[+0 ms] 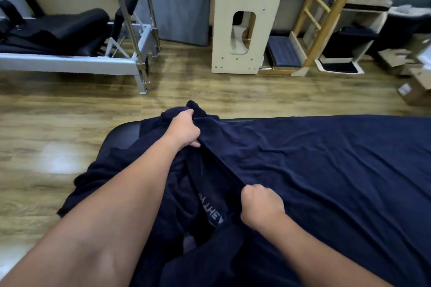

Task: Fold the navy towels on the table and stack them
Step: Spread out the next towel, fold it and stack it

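Observation:
A large navy towel [326, 170] lies spread over the black padded table [121, 135], reaching off to the right. My left hand [183, 130] grips the towel's left edge at its far corner. My right hand [262, 207] grips the same edge nearer to me, and the edge runs taut between the two hands. Under that lifted edge lies more navy towel [205, 198] in a rumpled heap, with pale woven lettering showing. Part of the heap hangs over the table's left side.
Wooden floor [70, 123] lies to the left and beyond the table. A grey-framed exercise machine [77, 63] stands at the back left. A pale wooden barrel stand [245, 30], a wooden ladder frame [326, 7] and cardboard boxes [415, 84] line the back and right.

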Demonstrator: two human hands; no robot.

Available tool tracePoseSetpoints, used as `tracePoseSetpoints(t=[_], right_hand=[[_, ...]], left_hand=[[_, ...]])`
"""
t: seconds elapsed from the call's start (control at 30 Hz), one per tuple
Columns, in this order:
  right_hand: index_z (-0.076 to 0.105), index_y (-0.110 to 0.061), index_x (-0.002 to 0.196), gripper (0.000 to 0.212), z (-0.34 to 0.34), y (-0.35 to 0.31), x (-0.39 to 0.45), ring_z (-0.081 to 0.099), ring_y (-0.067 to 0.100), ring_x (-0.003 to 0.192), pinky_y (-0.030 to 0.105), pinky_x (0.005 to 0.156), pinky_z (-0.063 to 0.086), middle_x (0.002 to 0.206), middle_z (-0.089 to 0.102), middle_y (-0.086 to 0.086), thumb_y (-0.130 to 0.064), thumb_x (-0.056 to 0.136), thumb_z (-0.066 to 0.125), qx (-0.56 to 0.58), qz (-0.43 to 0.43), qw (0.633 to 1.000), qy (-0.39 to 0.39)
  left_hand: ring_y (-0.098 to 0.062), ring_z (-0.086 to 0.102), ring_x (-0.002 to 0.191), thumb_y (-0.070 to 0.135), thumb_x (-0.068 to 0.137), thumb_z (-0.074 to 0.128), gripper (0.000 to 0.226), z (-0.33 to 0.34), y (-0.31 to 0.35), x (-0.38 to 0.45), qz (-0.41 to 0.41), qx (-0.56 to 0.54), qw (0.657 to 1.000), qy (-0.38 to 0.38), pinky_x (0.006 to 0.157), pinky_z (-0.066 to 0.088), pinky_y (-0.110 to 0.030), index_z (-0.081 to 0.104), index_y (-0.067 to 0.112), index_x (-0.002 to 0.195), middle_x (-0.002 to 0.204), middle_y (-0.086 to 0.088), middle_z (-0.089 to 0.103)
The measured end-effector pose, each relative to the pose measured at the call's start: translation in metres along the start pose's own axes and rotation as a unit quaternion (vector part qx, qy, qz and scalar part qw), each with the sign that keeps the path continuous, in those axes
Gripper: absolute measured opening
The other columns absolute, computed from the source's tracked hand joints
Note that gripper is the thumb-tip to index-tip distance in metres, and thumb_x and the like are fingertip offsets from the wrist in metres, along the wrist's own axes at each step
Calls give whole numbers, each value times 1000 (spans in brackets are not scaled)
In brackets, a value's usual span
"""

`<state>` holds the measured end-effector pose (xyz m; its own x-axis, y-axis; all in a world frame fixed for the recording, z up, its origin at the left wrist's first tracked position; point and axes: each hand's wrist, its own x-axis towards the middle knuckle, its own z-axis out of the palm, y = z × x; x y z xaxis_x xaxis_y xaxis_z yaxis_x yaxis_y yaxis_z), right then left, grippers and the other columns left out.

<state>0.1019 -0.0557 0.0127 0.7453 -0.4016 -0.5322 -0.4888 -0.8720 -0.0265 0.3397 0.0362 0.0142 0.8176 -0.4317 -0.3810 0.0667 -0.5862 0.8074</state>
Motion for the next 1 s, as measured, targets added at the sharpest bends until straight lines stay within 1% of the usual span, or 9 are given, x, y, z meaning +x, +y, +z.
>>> tracePoseSetpoints(t=[0.1,0.23,0.4,0.53,0.6,0.67,0.77,0.87,1.0], right_hand=[[53,-15,108,24,19,28,-2,64,30,104,32,70,45,119,58,10,-2,88,56,-1,36,999,-5],[60,-16,118,28,50,63,-7,52,26,106,32,78,52,125,45,9,-7,92,56,-1,92,996,0],[60,-17,129,48,70,69,-15,58,32,119,40,92,49,133,59,9,-49,99,40,110,150,977,-103],[58,-17,133,65,81,75,-25,59,32,120,44,93,49,134,61,9,-65,100,28,69,138,971,-183],[60,-18,129,54,82,91,-31,61,31,117,43,89,50,129,63,6,-59,100,38,22,136,974,-179],[64,-19,122,33,80,111,-39,65,26,107,37,77,52,118,67,2,-33,94,54,-55,124,977,-164],[64,-19,115,32,84,142,-53,66,23,100,35,75,55,113,67,2,-5,88,55,-91,150,972,-156],[58,-18,104,20,97,171,-67,64,26,98,35,79,56,120,57,7,-3,93,49,-1,184,978,-94],[45,-18,71,24,120,190,-73,54,23,72,33,66,50,98,45,1,3,81,47,174,243,953,56]], left_hand=[[-33,72,89,-8,87,43,73,27,19,2,29,54,998,-1,66,63,-33,28,16,155,154,-8,31],[-37,68,86,-7,83,48,60,55,35,5,56,122,991,5,73,62,-47,37,10,139,147,-16,28],[-39,63,102,-2,80,50,68,84,38,13,67,158,985,-10,83,58,-43,30,6,144,144,-16,32],[-35,48,109,-3,83,49,53,90,35,22,62,162,985,15,84,41,-34,35,3,133,145,-19,31],[-39,46,124,-2,83,49,65,93,34,26,52,165,985,14,90,40,-33,28,2,145,155,-22,23],[-41,39,136,-3,84,48,75,98,36,26,44,165,985,9,98,41,-34,19,3,153,162,-21,12],[-38,33,144,-5,87,47,88,111,46,17,41,166,985,-3,96,37,-31,1,11,161,169,-12,-7],[-39,38,141,-4,88,46,90,127,54,12,50,172,984,-13,88,36,-32,-2,14,162,169,-9,-10],[-40,42,138,-2,86,47,92,147,67,11,63,167,984,-28,94,43,-34,-3,15,161,169,-8,-9]])
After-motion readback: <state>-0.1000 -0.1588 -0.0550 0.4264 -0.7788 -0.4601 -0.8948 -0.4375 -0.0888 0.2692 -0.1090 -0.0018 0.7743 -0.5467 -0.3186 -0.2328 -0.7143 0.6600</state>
